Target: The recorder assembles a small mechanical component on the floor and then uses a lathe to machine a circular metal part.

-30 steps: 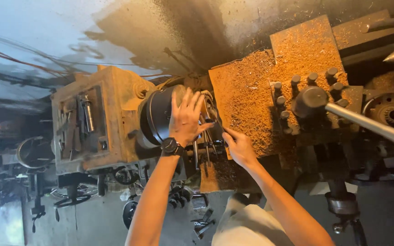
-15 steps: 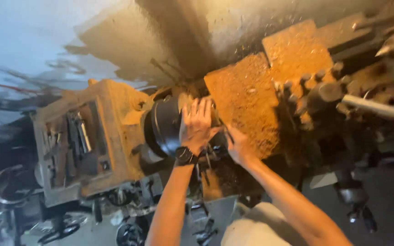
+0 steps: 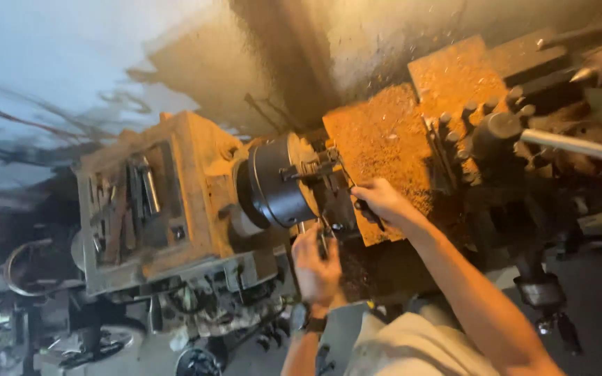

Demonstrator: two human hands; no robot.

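Observation:
I look down at an old metal lathe. Its dark round chuck (image 3: 273, 184) sits at the centre, next to the worn headstock (image 3: 155, 202). My left hand (image 3: 315, 261), with a dark watch on the wrist, is closed around a thin metal handle just below the chuck. My right hand (image 3: 377, 202) is closed on a small dark part at the front of the chuck jaws (image 3: 318, 167). What that part is stays unclear.
A carriage (image 3: 384, 139) covered in orange metal chips lies right of the chuck. The tool post (image 3: 489, 132) with several bolts and a long steel handle (image 3: 580, 146) stands further right. Tools rest on the headstock top. Dark machine parts fill the floor at the left.
My left hand has come off the chuck face and dropped below it onto a thin handle. The view has shifted, bringing the chuck closer.

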